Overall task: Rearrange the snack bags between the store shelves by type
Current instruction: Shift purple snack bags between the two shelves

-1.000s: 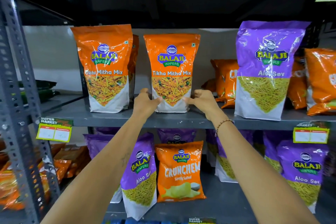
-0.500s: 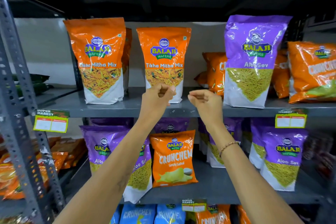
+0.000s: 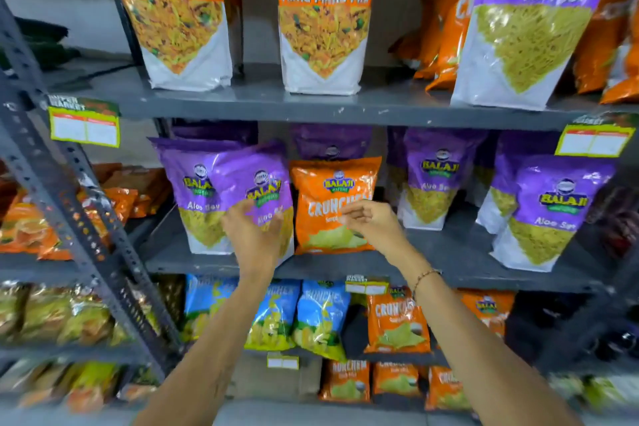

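Observation:
An orange Crunchem bag [image 3: 332, 190] stands on the middle shelf [image 3: 449, 273] among purple Aloo Sev bags. My right hand [image 3: 371, 221] hovers in front of its lower right, fingers loosely curled, holding nothing. My left hand [image 3: 254, 235] is spread open against the lower front of a tilted purple Aloo Sev bag [image 3: 252, 180] just left of the orange one. On the upper shelf [image 3: 276, 104] stand two orange Tikha Mitha Mix bags [image 3: 321, 17] and one tall purple Aloo Sev bag [image 3: 529, 28].
More purple Aloo Sev bags [image 3: 549, 211] fill the right of the middle shelf. Blue Crunchem bags [image 3: 318, 315] and orange ones [image 3: 394, 322] stand on the lower shelf. A grey perforated upright [image 3: 69, 204] rises at left beside a neighbouring rack. Orange bags [image 3: 446, 28] lie on the upper shelf's back.
Both hands have left the Tikha Mitha Mix bag on the upper shelf and dropped to the middle shelf. The view has tilted down with them.

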Tool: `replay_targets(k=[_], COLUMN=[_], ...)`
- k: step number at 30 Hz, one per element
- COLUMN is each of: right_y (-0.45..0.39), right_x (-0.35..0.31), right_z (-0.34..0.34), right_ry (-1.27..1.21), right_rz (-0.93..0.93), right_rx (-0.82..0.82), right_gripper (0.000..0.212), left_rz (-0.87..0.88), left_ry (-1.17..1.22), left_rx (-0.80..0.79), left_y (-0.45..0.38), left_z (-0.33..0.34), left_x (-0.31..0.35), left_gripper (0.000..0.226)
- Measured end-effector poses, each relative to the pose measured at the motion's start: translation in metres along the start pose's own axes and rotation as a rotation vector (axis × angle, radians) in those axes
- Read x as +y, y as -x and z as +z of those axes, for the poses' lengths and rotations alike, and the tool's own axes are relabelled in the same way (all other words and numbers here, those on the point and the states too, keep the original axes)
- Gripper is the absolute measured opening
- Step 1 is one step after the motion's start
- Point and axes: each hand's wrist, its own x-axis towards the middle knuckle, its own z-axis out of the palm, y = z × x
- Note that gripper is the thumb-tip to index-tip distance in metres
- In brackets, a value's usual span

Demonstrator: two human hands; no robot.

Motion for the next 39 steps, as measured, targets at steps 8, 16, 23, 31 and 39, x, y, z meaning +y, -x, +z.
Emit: replay_targets(k=[8,16,23,31,39], right_y=[-0.019,-0.039,-0.051,-0.055,-0.045], right_x=[0.048,0.054,0.064,0.067,0.067], right_z=[0.081,0.118,0.115,0.120,0.129], right_ry=[0.192,0.225,0.215,0.209,0.262], right_rz=[0.078,0.030,0.033,0.051,0.032], right_rx=[-0.125,-0.107,-0.029,-0.135,-0.523], right_gripper=[0.014,0.012,0.016,0.062,0.076], left_rz=[-0.362,-0.312,-0.359,-0.302,-0.233], left_ry=[-0.340,-0.091,-0.118,-0.005,0.061], left_rx=[-0.182,-0.246,-0.148,-0.095,-0.132], left_y=[-0.004,-0.015,-0.012,0.001,0.013], left_z=[-0.016,0.004,0.017,-0.003,-0.041], left_x=[-0.083,-0.095,-0.098,-0.114,-0.112], left_gripper=[0.085,0.071,0.073,0.056,0.056])
